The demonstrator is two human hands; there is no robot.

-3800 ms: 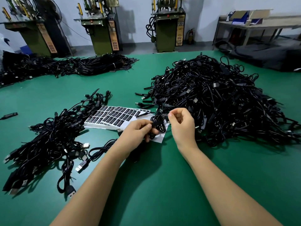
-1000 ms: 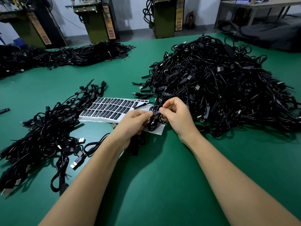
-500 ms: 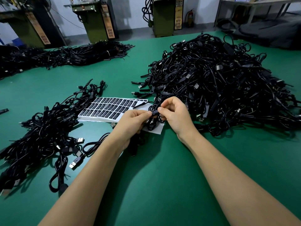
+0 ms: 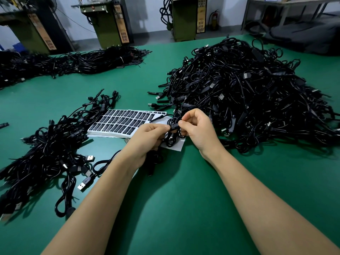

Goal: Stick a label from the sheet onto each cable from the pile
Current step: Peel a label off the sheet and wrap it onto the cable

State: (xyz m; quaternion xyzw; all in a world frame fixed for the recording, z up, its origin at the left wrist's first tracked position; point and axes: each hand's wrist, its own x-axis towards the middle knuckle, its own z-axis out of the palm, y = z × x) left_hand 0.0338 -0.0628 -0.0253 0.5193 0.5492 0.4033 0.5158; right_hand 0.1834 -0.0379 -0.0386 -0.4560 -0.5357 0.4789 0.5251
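Observation:
A large pile of black cables (image 4: 242, 92) fills the right side of the green table (image 4: 174, 199). A stack of sheets with black labels (image 4: 125, 122) lies left of my hands. My left hand (image 4: 147, 138) and my right hand (image 4: 196, 129) meet just in front of the pile and both pinch a coiled black cable (image 4: 172, 138). A black label (image 4: 174, 126) with white print sits on the cable between my fingertips. The cable's loops hang over a white sheet corner.
A smaller heap of black cables (image 4: 49, 150) lies at the left, with loose USB plugs (image 4: 83, 184) near my left forearm. A long bundle of cables (image 4: 73, 63) runs along the far left. Green machines (image 4: 108, 24) stand beyond the table.
Over the last second my hands have stayed together on the cable with the label between the fingertips. My view has tilted slightly, so everything sits a little higher in frame.

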